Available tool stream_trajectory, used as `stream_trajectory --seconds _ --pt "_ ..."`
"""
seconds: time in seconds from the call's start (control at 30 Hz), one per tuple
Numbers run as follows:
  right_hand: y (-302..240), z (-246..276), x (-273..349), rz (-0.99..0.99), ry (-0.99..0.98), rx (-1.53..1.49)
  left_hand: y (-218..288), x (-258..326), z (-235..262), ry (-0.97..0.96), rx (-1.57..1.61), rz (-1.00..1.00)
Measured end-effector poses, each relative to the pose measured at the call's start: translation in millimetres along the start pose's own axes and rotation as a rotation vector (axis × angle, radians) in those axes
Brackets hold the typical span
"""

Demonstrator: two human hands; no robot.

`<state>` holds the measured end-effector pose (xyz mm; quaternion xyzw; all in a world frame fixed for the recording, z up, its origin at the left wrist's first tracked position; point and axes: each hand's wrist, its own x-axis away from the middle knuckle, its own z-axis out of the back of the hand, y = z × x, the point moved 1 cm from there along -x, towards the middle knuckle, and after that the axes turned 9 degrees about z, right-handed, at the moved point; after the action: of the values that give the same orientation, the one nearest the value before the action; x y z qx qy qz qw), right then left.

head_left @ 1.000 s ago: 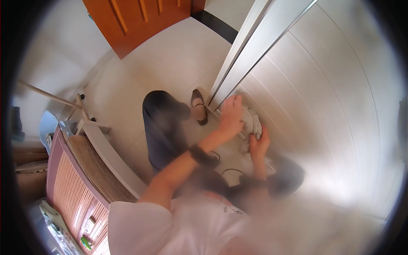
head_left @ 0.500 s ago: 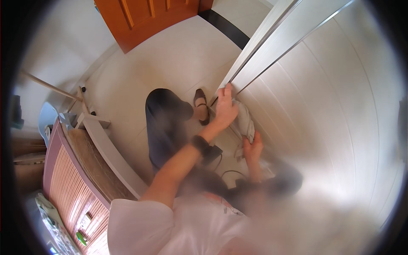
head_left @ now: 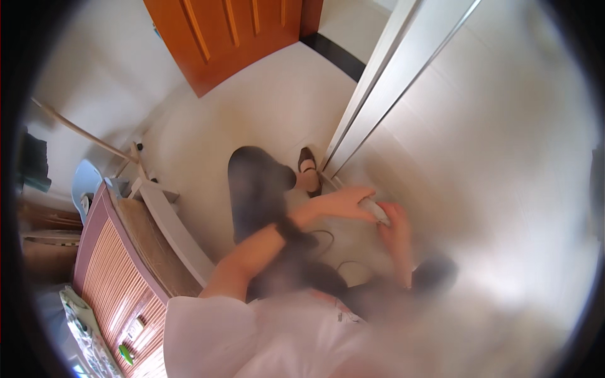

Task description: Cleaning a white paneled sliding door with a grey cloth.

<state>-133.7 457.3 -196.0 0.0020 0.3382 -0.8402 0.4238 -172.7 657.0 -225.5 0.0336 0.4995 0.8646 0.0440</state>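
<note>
A pale grey-white cloth (head_left: pixel 377 211), bunched small, is held between my two hands in front of the white panelled door (head_left: pixel 454 126). My left hand (head_left: pixel 348 203) has its fingers closed on the cloth's upper left end. On its lower right end, the fingers of my right hand (head_left: pixel 394 223) are wrapped round it. Most of the cloth is hidden by the fingers. Both hands are apart from the door's metal-trimmed edge (head_left: pixel 403 88).
My bent leg in dark trousers (head_left: pixel 255 183) and a dark strapped shoe (head_left: pixel 308 165) are left of the hands. Thin cables (head_left: pixel 324 233) hang near my wrists. At left stands a bed with a slatted mat (head_left: pixel 113 271); an orange wooden door (head_left: pixel 233 38) is at the far side.
My left hand has come off the door's edge and moved down and right to the cloth. The cloth, hanging longer before, is now bunched between both hands.
</note>
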Motion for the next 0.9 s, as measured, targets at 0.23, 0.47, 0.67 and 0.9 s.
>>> stream_trajectory --seconds 0.23,0.47,0.67,0.9 --pt "-62.0 57.7 -14.7 0.264 0.063 0.32 55.4 20.4 20.6 -0.056 0.271 0.034" --pt "-160.1 170.5 -75.1 0.724 0.773 0.787 213.1 19.5 117.8 0.864 -0.439 -0.771" --pt "-184.5 210.4 -166.2 0.784 0.988 1.13 250.2 -50.1 186.7 1.446 -0.771 -0.951" --pt "-90.0 95.8 -129.7 0.514 0.596 0.977 108.7 -57.3 113.0 1.166 -0.73 -0.786"
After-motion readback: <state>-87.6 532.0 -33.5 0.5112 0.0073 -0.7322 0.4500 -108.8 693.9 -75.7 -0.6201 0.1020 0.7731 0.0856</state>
